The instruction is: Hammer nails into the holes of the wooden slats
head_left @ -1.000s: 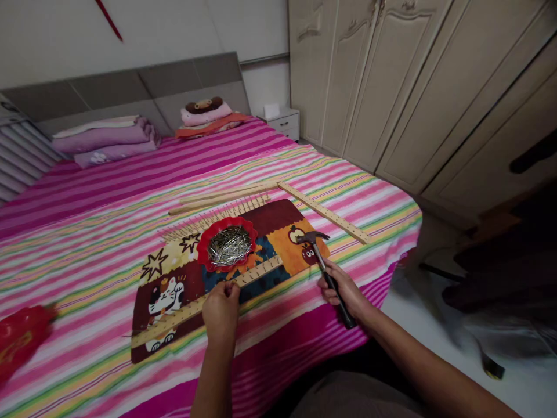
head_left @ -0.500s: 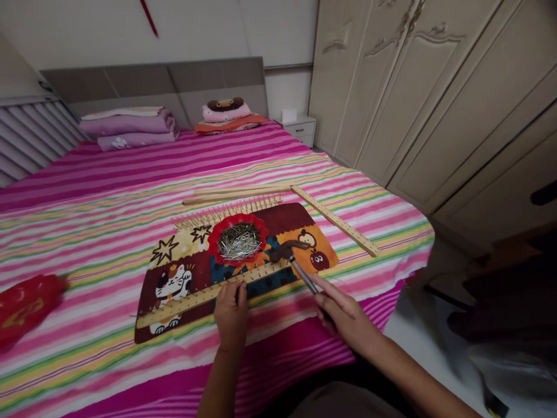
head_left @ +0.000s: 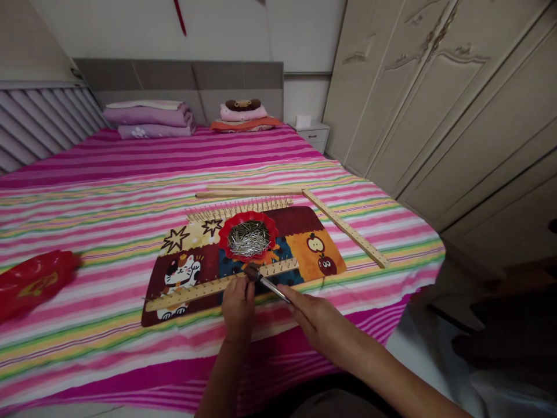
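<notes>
In the lower centre of the frame, the right hand (head_left: 324,328) grips a claw hammer (head_left: 273,288), its head just beside the left hand (head_left: 238,307). The left fingers are bunched at a nail-studded wooden strip (head_left: 194,291), which slants across the patterned placemat (head_left: 315,222); whether they pinch a nail I cannot tell. At the frame's centre, a red scalloped bowl (head_left: 223,237) holds loose nails (head_left: 249,239).
</notes>
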Demonstrator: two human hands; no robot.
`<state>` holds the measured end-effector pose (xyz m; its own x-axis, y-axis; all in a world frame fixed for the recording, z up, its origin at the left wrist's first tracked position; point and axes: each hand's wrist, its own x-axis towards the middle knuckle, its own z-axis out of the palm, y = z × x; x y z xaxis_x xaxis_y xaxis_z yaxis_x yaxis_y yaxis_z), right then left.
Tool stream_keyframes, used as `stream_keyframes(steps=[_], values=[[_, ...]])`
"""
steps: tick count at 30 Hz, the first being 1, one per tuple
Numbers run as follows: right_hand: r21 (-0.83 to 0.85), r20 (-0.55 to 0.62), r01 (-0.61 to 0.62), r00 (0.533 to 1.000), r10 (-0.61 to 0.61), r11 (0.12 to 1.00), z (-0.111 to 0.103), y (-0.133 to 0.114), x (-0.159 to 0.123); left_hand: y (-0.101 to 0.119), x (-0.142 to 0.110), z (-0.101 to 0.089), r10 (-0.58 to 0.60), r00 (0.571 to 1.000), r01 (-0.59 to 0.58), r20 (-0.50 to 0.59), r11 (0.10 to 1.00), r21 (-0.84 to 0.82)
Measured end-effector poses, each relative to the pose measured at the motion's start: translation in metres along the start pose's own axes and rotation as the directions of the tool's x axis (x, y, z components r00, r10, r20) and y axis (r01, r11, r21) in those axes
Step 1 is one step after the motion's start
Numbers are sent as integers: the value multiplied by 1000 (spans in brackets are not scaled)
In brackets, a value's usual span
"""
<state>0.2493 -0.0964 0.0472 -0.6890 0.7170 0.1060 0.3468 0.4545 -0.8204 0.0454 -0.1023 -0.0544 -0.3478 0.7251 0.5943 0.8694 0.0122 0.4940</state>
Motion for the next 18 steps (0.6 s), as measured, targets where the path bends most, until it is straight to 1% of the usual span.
stream_keyframes(steps=[2,3,5,6,8,9,10,11,13,14,15,16,18], values=[[28,6,-18,1000,17,999,-1,0,-2,-1,-1,1,5,1000,-5,8,1000,31],[60,-17,-14,1000,15,998,-1,0,-3,-1,-1,1,8,1000,-8,5,1000,30],[126,-97,-13,995,25,992,-3,5,-5,-1,-2,2,10,1000,-10,-12,1000,4],[153,-147,-27,988,50,988,-5,9,-6,-2,-2,2,8,1000,-8,-22,1000,-9],[233,-248,-105,955,163,967,-8,21,-6,-2,-2,3,6,1000,-6,-31,1000,-24],[307,-292,-160,923,252,938,-10,29,-6,-3,-2,4,4,1000,-5,-28,1000,-26],[410,-319,-213,877,359,887,-12,38,-6,-3,-2,4,-1,1000,1,-25,1000,-30],[531,-322,-258,820,474,807,-14,47,-6,-4,-2,4,-8,1000,7,-19,999,-39],[751,-257,-284,706,660,596,-17,65,-9,-3,-3,2,-35,999,35,-4,997,-66],[826,-214,-266,667,713,497,-18,73,-11,-2,-3,0,-53,999,53,0,995,-80],[876,-177,-240,646,742,419,-18,81,-13,0,-2,-4,-67,998,67,3,993,-93],[907,-151,-214,639,754,363,-18,88,-16,2,-1,-9,-74,997,74,5,992,-102],[937,-128,-171,642,756,305,-16,99,-22,7,6,-22,-71,997,71,-1,992,-102]])
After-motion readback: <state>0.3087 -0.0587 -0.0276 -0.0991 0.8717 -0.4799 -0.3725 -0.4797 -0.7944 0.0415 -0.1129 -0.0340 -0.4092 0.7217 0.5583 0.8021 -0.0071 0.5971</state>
